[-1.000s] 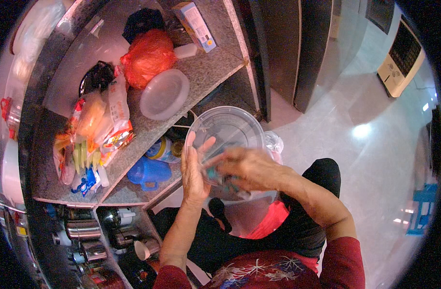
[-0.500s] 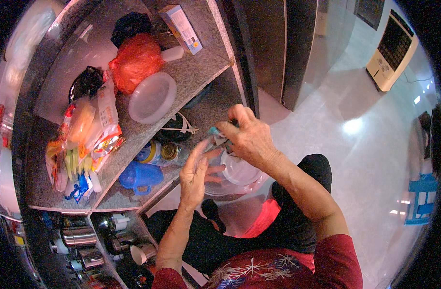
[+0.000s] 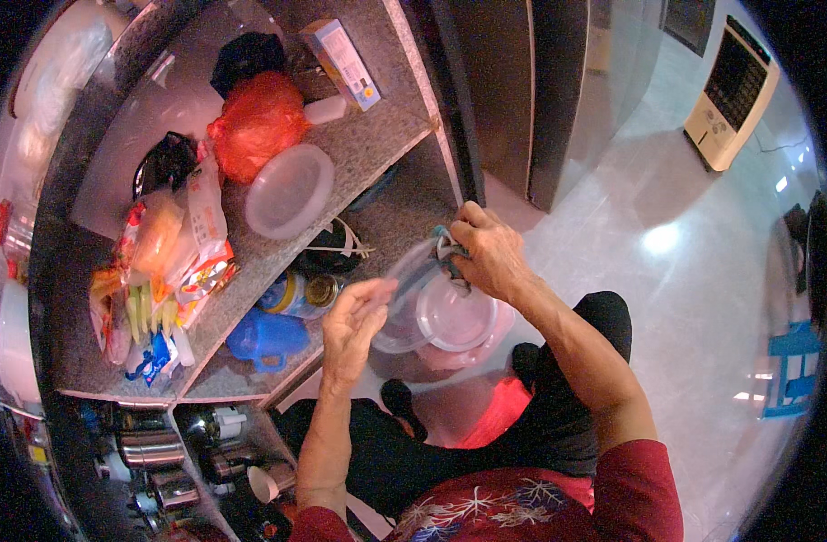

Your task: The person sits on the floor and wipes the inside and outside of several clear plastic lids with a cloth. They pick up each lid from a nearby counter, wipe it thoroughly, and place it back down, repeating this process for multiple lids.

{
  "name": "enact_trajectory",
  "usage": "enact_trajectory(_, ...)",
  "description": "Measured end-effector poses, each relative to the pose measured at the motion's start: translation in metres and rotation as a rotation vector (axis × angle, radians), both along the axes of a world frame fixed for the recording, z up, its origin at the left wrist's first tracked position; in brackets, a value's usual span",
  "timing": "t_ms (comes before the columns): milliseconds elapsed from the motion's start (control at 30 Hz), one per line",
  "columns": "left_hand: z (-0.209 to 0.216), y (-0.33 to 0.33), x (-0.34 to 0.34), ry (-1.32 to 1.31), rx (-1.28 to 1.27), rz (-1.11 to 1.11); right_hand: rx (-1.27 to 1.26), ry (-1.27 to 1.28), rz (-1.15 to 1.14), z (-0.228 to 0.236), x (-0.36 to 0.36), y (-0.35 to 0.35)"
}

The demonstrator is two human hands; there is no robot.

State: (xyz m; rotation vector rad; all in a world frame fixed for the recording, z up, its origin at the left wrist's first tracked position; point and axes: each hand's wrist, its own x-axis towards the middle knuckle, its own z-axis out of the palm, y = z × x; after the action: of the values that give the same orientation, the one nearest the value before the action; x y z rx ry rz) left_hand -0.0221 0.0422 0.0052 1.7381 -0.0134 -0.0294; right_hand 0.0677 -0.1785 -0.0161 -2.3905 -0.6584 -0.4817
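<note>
My left hand (image 3: pixel 353 336) grips the near-left edge of a clear round plastic lid (image 3: pixel 408 282), which is tilted and partly see-through. At its far rim, my right hand (image 3: pixel 491 255) pinches a crumpled grey-green cloth (image 3: pixel 450 251) against the plastic. Below the lid, near the floor, sits a clear round plastic container (image 3: pixel 459 318); a pinkish piece lies under it, its kind unclear. Another translucent round lid (image 3: pixel 290 191) rests on the shelf top to the left.
On the counter stand a red plastic bag (image 3: pixel 258 125), a food package (image 3: pixel 160 257) and a carton (image 3: pixel 343 61). The lower shelf holds a blue plastic jug (image 3: pixel 267 338) and jars (image 3: pixel 296 291). Pots (image 3: pixel 156 449) fill the lower left. An air cooler (image 3: pixel 730 95) stands far right.
My right hand has shifted right and slightly down with the cloth along the lid's rim. The lid has tilted, and my left hand has drawn a little to the left.
</note>
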Motion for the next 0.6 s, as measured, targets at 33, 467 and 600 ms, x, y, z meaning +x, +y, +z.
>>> enact_trajectory(33, -0.002, 0.007, 0.003, -0.006, 0.040, -0.044, -0.064, -0.132, 0.016, 0.006, -0.002, 0.000)
enact_trajectory(467, -0.019, -0.021, -0.004, 0.123, 0.092, -0.027, 0.006, -0.357, -0.015, -0.011, -0.001, 0.028)
enact_trajectory(600, -0.010, -0.016, -0.004, 0.077, -0.037, -0.015, 0.082, -0.113, -0.154, -0.021, 0.008, 0.022)
